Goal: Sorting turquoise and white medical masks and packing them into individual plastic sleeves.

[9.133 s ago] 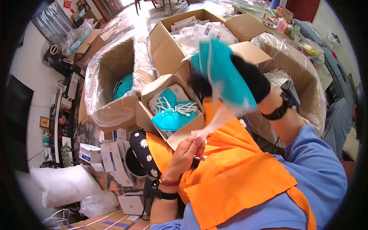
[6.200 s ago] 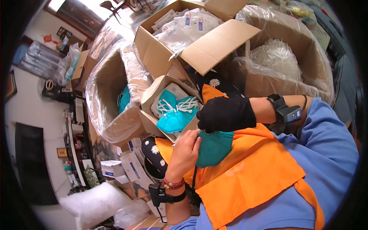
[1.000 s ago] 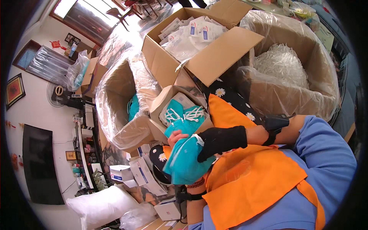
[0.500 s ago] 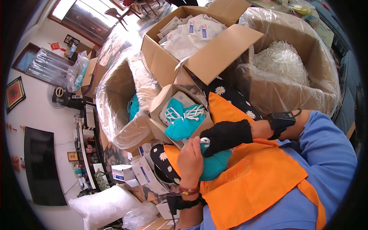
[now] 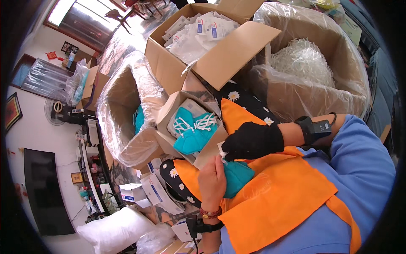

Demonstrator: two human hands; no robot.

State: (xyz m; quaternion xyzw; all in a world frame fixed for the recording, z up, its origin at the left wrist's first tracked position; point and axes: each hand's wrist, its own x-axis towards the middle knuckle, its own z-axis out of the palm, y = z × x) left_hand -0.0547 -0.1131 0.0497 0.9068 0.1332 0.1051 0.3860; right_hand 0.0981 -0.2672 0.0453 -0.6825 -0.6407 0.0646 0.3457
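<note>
A teal cup-shaped face mask (image 5: 237, 178) rests against the orange apron on my lap. My left hand (image 5: 212, 175), bare with beaded bracelets at its wrist, is closed at the mask's edge, its fingertips pinching the white straps (image 5: 223, 155). From the right, my right hand (image 5: 253, 142) in a black glove meets it, also closed on the bunched straps; its fingertips are partly hidden. Just beyond both hands stands a small cardboard box (image 5: 169, 104), where several teal masks (image 5: 195, 136) with white straps lie on top of pale packets.
An open carton (image 5: 228, 59) of flat white packets stands farther off. To its right, a plastic-lined carton (image 5: 292, 96) holds a heap of clear strips (image 5: 302, 63). Another lined carton (image 5: 118, 95) at the left contains teal masks. A white pillow (image 5: 116, 228) lies lower left.
Both hands keep together at the mask, and the gloved hand has turned slightly. White straps now show between the fingertips, where a small pale round patch showed before. The whole view has shifted a little.
</note>
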